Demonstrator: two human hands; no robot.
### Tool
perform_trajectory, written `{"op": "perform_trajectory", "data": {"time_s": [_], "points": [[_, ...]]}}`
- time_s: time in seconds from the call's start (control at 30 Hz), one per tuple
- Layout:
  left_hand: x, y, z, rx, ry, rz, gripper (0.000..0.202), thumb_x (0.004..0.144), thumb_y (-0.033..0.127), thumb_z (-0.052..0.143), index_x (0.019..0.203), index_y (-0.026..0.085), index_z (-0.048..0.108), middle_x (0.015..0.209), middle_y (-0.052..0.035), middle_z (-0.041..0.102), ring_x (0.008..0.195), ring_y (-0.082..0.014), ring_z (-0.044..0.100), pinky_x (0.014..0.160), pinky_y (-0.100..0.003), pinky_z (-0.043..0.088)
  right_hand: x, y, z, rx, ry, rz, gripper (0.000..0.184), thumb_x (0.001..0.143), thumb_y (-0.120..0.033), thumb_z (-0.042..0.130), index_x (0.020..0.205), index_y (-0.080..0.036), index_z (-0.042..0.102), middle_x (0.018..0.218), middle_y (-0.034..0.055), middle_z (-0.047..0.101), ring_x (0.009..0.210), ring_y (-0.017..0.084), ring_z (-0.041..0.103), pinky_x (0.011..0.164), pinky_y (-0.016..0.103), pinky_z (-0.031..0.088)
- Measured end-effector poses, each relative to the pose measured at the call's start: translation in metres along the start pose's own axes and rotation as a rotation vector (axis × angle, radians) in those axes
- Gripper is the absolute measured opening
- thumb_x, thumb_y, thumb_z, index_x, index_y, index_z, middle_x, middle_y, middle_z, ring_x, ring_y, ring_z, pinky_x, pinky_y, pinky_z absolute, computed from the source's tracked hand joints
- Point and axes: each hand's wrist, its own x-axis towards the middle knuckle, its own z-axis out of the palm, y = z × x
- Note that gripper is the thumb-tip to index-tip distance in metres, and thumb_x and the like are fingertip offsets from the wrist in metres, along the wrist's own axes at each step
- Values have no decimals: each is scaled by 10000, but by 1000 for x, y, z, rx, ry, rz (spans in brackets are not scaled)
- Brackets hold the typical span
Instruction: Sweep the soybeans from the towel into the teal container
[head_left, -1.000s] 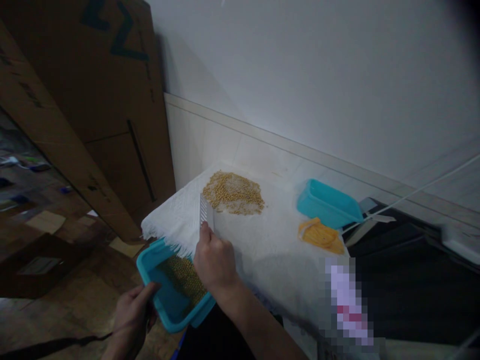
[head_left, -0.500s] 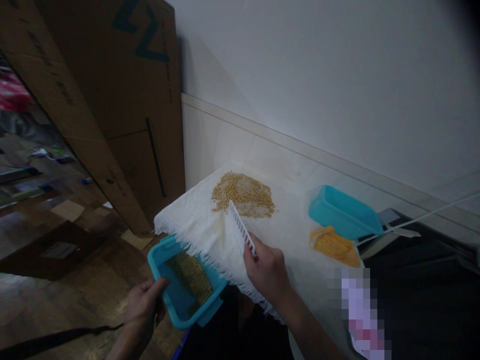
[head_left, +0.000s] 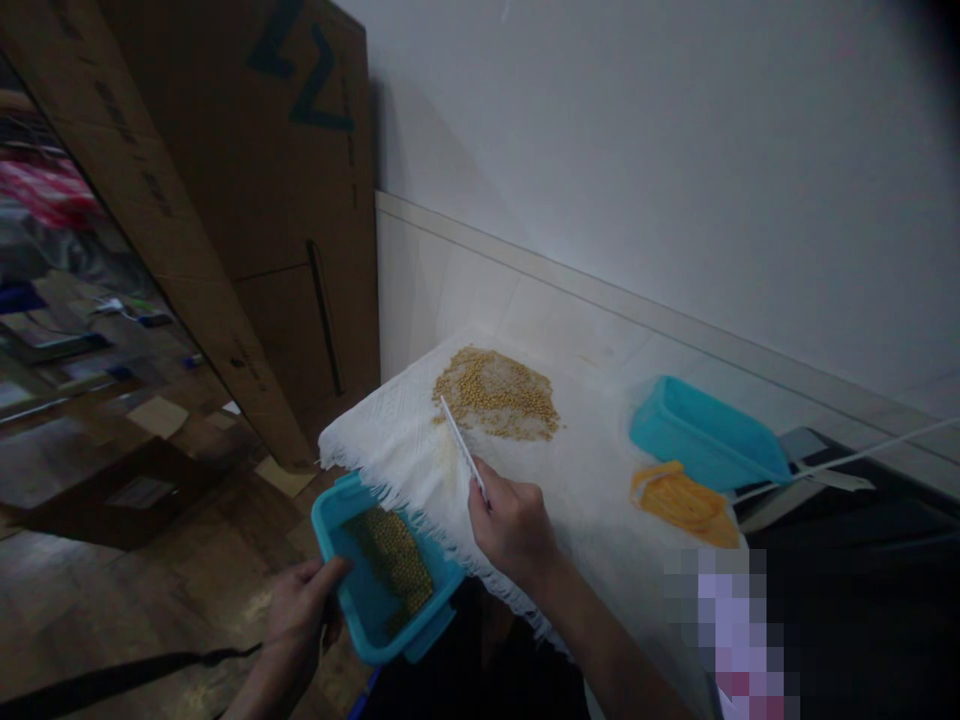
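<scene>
My left hand (head_left: 300,605) grips the near-left rim of a turquoise plastic bin (head_left: 352,610), holding it tilted below the table edge. Yellow soybeans (head_left: 405,560) lie along its inside. In my right hand (head_left: 517,530) is a thin white slatted plastic piece (head_left: 459,445), seen nearly edge-on, its far tip at the near-left edge of a soybean pile (head_left: 499,390). Paler, finer grains seem mixed into that pile. Beneath it spreads a white fringed cloth (head_left: 379,425), whose fringe hangs over the bin's far rim.
A second turquoise bin (head_left: 705,435) stands at the table's right, beside a folded orange cloth (head_left: 686,505). A thin white rod (head_left: 885,445) crosses behind dark items. A tall cardboard box (head_left: 285,190) stands left, and the wall (head_left: 645,130) rises behind.
My right hand has moved slightly left over the cloth, and the slatted piece has turned from showing its slots to nearly edge-on. My left hand keeps the bin at the table edge.
</scene>
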Motion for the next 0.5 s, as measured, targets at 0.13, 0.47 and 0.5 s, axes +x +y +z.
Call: {"op": "perform_trajectory", "data": {"time_s": [0.13, 0.47, 0.5], "points": [[-1, 0, 1, -49, -9, -26, 399, 641, 500, 623, 424, 224, 433, 247, 64, 392, 212, -99, 328, 274, -212, 194, 8, 9, -22, 56, -24, 41, 339, 872, -156, 423, 1103, -60, 651, 674, 72, 711, 501, 132, 635, 524, 203, 465], [-12, 10, 12, 14, -3, -13, 404, 618, 517, 595, 391, 216, 448, 230, 41, 399, 200, -95, 329, 269, -203, 192, 78, 98, 16, 835, -189, 461, 273, 720, -367, 670, 817, -116, 714, 754, 65, 717, 651, 190, 654, 583, 276, 508], [-12, 11, 13, 24, -5, -12, 406, 620, 518, 593, 390, 214, 450, 228, 38, 400, 199, -93, 326, 271, -202, 190, 80, 104, 25, 876, -208, 473, 303, 702, -389, 686, 825, -113, 713, 756, 71, 720, 659, 199, 661, 587, 286, 515]]}}
